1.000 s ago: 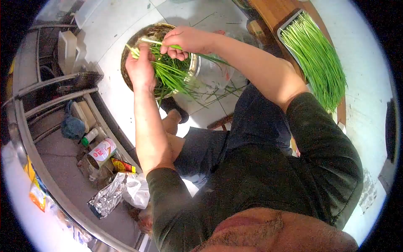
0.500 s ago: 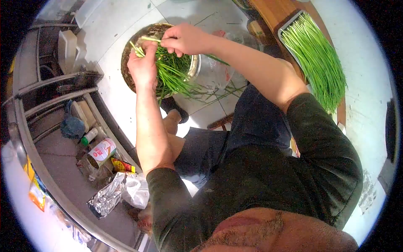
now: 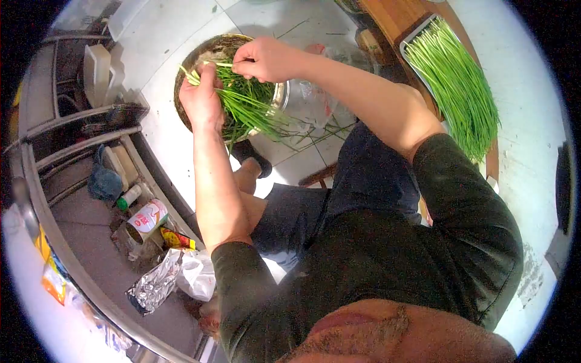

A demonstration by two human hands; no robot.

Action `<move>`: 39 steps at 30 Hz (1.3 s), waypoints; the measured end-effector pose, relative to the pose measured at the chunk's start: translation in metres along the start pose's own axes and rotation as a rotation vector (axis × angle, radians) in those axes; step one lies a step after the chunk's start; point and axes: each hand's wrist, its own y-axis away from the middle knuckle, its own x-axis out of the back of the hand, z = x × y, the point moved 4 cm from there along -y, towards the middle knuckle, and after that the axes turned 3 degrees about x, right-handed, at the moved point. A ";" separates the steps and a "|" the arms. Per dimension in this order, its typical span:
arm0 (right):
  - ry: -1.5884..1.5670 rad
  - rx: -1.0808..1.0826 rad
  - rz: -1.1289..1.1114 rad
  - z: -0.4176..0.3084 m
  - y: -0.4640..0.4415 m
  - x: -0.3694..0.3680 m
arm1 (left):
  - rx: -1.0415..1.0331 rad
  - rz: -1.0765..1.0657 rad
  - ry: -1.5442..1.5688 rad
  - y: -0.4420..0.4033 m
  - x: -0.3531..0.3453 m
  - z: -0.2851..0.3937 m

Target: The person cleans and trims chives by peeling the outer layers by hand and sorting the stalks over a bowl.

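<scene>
My left hand (image 3: 203, 103) is closed around a bundle of thin green stalks (image 3: 248, 114). Their pale ends stick out above the thumb, and the leaves trail down to the right. My right hand (image 3: 266, 60) pinches a stalk (image 3: 223, 65) whose pale end reaches over to the left hand. Both hands are over a round basin (image 3: 212, 45), inside which lie loose greens (image 3: 257, 89).
At the upper right a metal tray (image 3: 405, 54) of long green stalks (image 3: 463, 91) stands on a wooden surface (image 3: 396, 18). Clear plastic (image 3: 311, 100) and loose leaves lie on the tiled floor. A shelf at left holds a can (image 3: 147, 216), foil (image 3: 154, 287) and a white bag (image 3: 196, 275).
My left hand has shifted slightly left and down from half a second ago. The right hand has turned a little. The leaves that trailed beneath the right forearm one second ago no longer show there.
</scene>
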 end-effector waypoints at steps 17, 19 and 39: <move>0.251 -0.007 0.225 0.006 0.000 0.009 | 0.064 0.070 0.048 -0.003 0.008 0.003; 0.231 0.012 0.262 0.004 0.000 0.009 | 0.065 0.052 0.016 -0.006 0.007 0.001; 0.405 0.018 0.267 -0.008 0.010 -0.009 | 0.095 -0.038 -0.168 0.004 -0.014 -0.006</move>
